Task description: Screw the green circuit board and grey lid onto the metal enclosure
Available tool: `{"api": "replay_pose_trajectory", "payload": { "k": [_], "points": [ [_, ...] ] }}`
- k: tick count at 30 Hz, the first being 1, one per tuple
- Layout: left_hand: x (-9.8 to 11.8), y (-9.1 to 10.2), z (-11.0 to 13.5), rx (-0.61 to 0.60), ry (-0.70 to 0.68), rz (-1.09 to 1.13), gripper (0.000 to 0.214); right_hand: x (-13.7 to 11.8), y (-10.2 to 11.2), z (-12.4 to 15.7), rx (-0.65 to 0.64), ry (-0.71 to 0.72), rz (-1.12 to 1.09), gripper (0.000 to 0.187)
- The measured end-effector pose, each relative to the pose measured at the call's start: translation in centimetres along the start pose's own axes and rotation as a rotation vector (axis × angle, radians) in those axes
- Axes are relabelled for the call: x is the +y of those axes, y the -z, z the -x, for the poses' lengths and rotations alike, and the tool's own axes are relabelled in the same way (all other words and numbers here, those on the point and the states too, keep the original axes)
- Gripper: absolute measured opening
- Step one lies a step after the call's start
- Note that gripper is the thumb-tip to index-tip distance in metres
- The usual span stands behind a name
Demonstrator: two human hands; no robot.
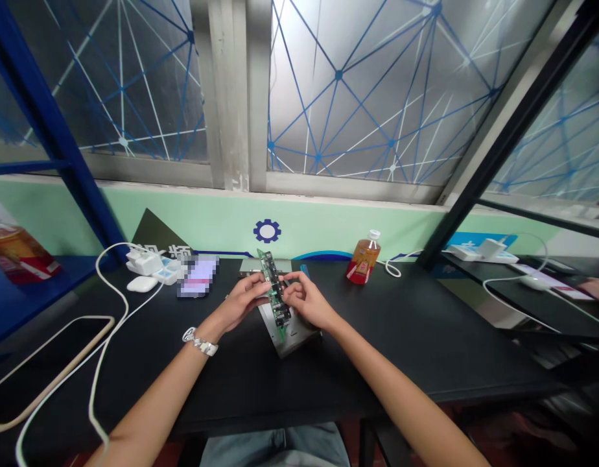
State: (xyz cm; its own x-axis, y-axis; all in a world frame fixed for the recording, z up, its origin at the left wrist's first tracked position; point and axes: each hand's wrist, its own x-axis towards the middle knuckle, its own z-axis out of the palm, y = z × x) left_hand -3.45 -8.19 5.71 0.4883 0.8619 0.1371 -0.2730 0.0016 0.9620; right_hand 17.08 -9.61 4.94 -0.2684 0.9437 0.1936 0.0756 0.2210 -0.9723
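A long, narrow green circuit board [276, 295] with black parts along it is held up on edge, tilted, above a flat grey metal case [292, 340]. My left hand [245, 297] grips its left side, thumb and fingers closed on it. On the opposite side, my right hand [303, 298] has its fingers bent and pressed against the board. The metal case lies at an angle on the black desk beneath both hands. Behind the board, part of another flat grey metal piece [249, 266] shows; my hands and the board hide the rest.
A bottle of amber drink [364, 258] stands to the right. On the left are a phone [198, 275], a white power strip with chargers [151, 264], a white earbud case [142, 284] and looping white cables [107, 344]. At far right, another person's hand [598, 289] shows.
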Motion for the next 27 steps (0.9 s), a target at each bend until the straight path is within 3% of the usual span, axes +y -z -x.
{"api": "replay_pose_trajectory", "payload": {
  "k": [7, 11, 15, 20, 27],
  "points": [
    [0.0, 0.6, 0.1, 0.015, 0.049, -0.035, 0.027, 0.3, 0.2, 0.3, -0.110, -0.093, -0.056, 0.052],
    [0.9, 2.1, 0.4, 0.028, 0.117, 0.027, 0.025, 0.1, 0.5, 0.1, -0.054, -0.078, -0.067, 0.052],
    [1.6, 3.9, 0.7, -0.064, 0.208, 0.053, 0.022, -0.1, 0.7, -0.1, -0.007, -0.031, -0.070, 0.051],
    [0.9, 4.3, 0.2, -0.043, 0.168, 0.061, 0.025, -0.4, 0.7, 0.2, 0.048, 0.058, -0.059, 0.045],
    [0.1, 1.9, -0.5, 0.095, 0.093, 0.231, 0.025, -1.9, -0.5, 2.3, -0.211, 0.214, 0.092, 0.090]
  ]
}}
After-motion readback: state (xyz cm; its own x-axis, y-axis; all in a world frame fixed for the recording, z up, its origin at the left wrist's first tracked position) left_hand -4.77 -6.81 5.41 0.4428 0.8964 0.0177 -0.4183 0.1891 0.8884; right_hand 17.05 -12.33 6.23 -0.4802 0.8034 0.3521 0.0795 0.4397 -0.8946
